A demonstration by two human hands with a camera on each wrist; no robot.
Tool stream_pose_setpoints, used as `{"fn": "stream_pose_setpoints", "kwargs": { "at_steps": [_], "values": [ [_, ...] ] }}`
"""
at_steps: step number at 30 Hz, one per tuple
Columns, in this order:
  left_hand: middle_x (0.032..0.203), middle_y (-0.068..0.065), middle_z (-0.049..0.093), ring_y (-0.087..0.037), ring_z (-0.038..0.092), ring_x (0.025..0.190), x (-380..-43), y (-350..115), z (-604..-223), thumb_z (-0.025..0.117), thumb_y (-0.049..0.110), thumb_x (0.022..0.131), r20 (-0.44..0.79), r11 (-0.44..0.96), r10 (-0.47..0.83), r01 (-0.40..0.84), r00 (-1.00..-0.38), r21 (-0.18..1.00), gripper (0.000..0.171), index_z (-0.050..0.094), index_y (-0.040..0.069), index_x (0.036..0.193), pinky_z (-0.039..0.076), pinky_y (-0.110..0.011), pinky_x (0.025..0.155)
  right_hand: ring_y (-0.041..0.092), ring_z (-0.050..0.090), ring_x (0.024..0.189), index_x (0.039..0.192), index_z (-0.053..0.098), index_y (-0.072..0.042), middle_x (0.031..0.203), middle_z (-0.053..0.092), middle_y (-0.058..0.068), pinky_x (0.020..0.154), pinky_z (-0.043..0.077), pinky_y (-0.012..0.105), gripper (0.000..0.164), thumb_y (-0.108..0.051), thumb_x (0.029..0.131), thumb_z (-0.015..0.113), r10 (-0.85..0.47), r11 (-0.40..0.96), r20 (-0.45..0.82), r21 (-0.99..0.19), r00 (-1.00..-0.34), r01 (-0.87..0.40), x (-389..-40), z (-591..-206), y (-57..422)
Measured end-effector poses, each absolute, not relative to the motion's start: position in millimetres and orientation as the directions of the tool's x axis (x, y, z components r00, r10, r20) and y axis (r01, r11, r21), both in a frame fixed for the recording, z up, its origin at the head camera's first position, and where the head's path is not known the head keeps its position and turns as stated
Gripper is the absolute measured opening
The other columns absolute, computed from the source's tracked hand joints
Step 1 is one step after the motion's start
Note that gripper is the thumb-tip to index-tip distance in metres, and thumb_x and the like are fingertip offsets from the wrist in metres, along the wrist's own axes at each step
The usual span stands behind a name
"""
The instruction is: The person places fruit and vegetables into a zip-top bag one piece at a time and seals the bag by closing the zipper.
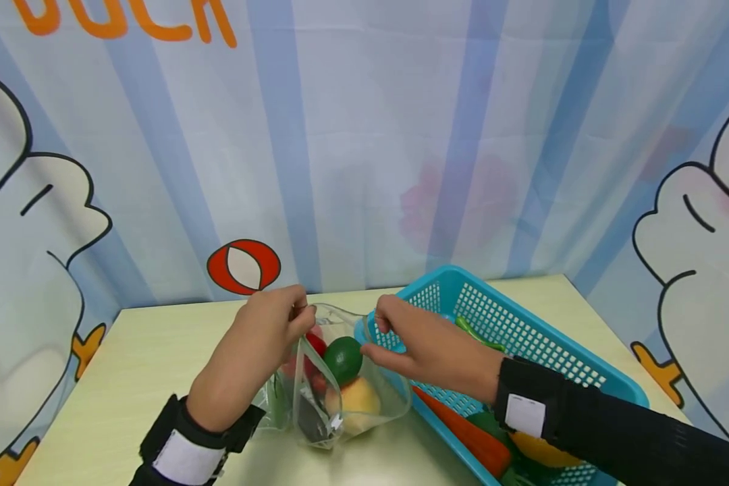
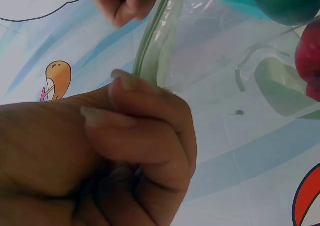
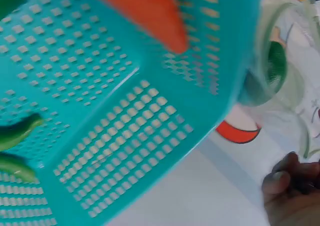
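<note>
My left hand (image 1: 273,320) pinches the rim of a clear zip bag (image 1: 395,405) between thumb and curled fingers. Inside the bag are a smooth dark green fruit (image 1: 343,360), red round pieces (image 1: 317,344), a yellow-orange fruit (image 1: 361,397) and a dark purple piece (image 1: 311,417). At the bag's right edge is my right hand (image 1: 431,337), its thumb apart from the bent fingers and a gap between them. In the left wrist view, the left fingers (image 2: 150,131) are folded beside the bag's rim, with the right hand (image 2: 125,3) across the mouth.
A blue perforated basket (image 1: 541,341) stands on the right, under my right forearm. It holds a carrot (image 1: 468,432), green peppers (image 3: 17,148) and a yellow item (image 1: 543,450). Another clear bag (image 1: 273,405) with something green lies left of the held bag. A printed curtain (image 1: 364,135) hangs behind the table.
</note>
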State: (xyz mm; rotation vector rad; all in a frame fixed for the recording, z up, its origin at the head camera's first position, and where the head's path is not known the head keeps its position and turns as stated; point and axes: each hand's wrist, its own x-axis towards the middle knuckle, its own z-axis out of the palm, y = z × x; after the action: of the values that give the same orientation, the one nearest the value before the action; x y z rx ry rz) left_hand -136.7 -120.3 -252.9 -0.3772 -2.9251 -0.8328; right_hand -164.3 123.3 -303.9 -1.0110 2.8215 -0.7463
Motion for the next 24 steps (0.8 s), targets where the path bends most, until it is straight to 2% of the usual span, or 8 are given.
{"fn": "stream_pose_setpoints", "kwargs": {
  "at_steps": [3, 5, 8, 10, 13, 16, 21, 24],
  "values": [
    [0.063, -0.003, 0.044, -0.014, 0.05, 0.045, -137, -120, -253, 0.047, 0.01, 0.095, 0.134, 0.824, 0.21, 0.249, -0.968, 0.509, 0.019, 0.048, 0.009, 0.076, 0.034, -0.027, 0.057, 0.008, 0.035, 0.054, 0.093, 0.044, -0.026, 0.071, 0.038, -0.006, 0.052, 0.029, 0.024, 0.043, -0.068, 0.089, 0.054, -0.559, 0.739, -0.004, -0.456, -0.829, -0.496, -166, -309, 132],
    [0.063, -0.004, 0.044, -0.014, 0.05, 0.045, -137, -120, -253, 0.046, 0.01, 0.095, 0.129, 0.826, 0.208, 0.245, -0.969, 0.507, 0.02, 0.047, 0.009, 0.075, 0.034, -0.027, 0.056, 0.009, 0.037, 0.053, 0.091, 0.048, -0.024, 0.066, 0.039, -0.006, 0.051, 0.03, 0.025, 0.049, -0.072, 0.086, 0.053, -0.549, 0.771, -0.087, -0.439, -0.832, -0.462, -168, -312, 135],
    [0.063, -0.004, 0.042, -0.015, 0.048, 0.049, -138, -119, -253, 0.046, 0.012, 0.097, 0.117, 0.835, 0.207, 0.237, -0.971, 0.496, 0.022, 0.046, 0.009, 0.075, 0.033, -0.027, 0.057, 0.009, 0.041, 0.05, 0.084, 0.054, -0.023, 0.06, 0.043, -0.007, 0.051, 0.034, 0.025, 0.048, -0.071, 0.087, 0.054, -0.579, 0.778, -0.193, -0.421, -0.792, -0.466, -170, -316, 139],
    [0.063, -0.004, 0.04, -0.016, 0.047, 0.051, -139, -118, -252, 0.044, 0.013, 0.098, 0.103, 0.842, 0.204, 0.228, -0.974, 0.49, 0.024, 0.045, 0.009, 0.074, 0.032, -0.028, 0.058, 0.008, 0.04, 0.049, 0.076, 0.054, -0.022, 0.058, 0.042, -0.008, 0.052, 0.034, 0.023, 0.044, -0.063, 0.091, 0.055, -0.628, 0.752, -0.234, -0.43, -0.743, -0.5, -172, -319, 139],
    [0.063, -0.004, 0.04, -0.016, 0.047, 0.051, -139, -118, -252, 0.042, 0.013, 0.098, 0.09, 0.846, 0.196, 0.214, -0.977, 0.488, 0.025, 0.044, 0.009, 0.073, 0.031, -0.028, 0.058, 0.006, 0.036, 0.046, 0.068, 0.05, -0.021, 0.055, 0.037, -0.008, 0.052, 0.032, 0.021, 0.04, -0.044, 0.1, 0.052, -0.71, 0.681, -0.233, -0.471, -0.665, -0.561, -174, -320, 138],
    [0.063, -0.005, 0.044, -0.015, 0.052, 0.047, -137, -121, -251, 0.039, 0.014, 0.098, 0.077, 0.84, 0.177, 0.191, -0.981, 0.509, 0.025, 0.044, 0.009, 0.074, 0.032, -0.028, 0.058, 0.007, 0.032, 0.047, 0.066, 0.046, -0.022, 0.055, 0.033, -0.008, 0.055, 0.031, 0.02, 0.041, -0.031, 0.106, 0.042, -0.75, 0.633, -0.214, -0.507, -0.626, -0.585, -175, -320, 135],
    [0.062, -0.007, 0.051, -0.015, 0.058, 0.047, -135, -130, -245, 0.036, 0.016, 0.099, 0.039, 0.817, 0.153, 0.149, -0.987, 0.557, 0.025, 0.044, 0.008, 0.077, 0.037, -0.029, 0.058, 0.008, 0.031, 0.051, 0.068, 0.042, -0.022, 0.059, 0.032, -0.008, 0.062, 0.034, 0.022, 0.043, -0.033, 0.108, 0.031, -0.754, 0.623, -0.206, -0.526, -0.624, -0.579, -178, -314, 132],
    [0.061, -0.007, 0.052, -0.017, 0.056, 0.047, -134, -137, -236, 0.036, 0.018, 0.099, 0.054, 0.81, 0.156, 0.159, -0.986, 0.564, 0.025, 0.045, 0.008, 0.078, 0.041, -0.03, 0.055, 0.008, 0.031, 0.051, 0.068, 0.041, -0.022, 0.059, 0.032, -0.007, 0.064, 0.035, 0.024, 0.044, -0.035, 0.108, 0.029, -0.752, 0.618, -0.169, -0.516, -0.637, -0.593, -179, -308, 130]
  ]
}}
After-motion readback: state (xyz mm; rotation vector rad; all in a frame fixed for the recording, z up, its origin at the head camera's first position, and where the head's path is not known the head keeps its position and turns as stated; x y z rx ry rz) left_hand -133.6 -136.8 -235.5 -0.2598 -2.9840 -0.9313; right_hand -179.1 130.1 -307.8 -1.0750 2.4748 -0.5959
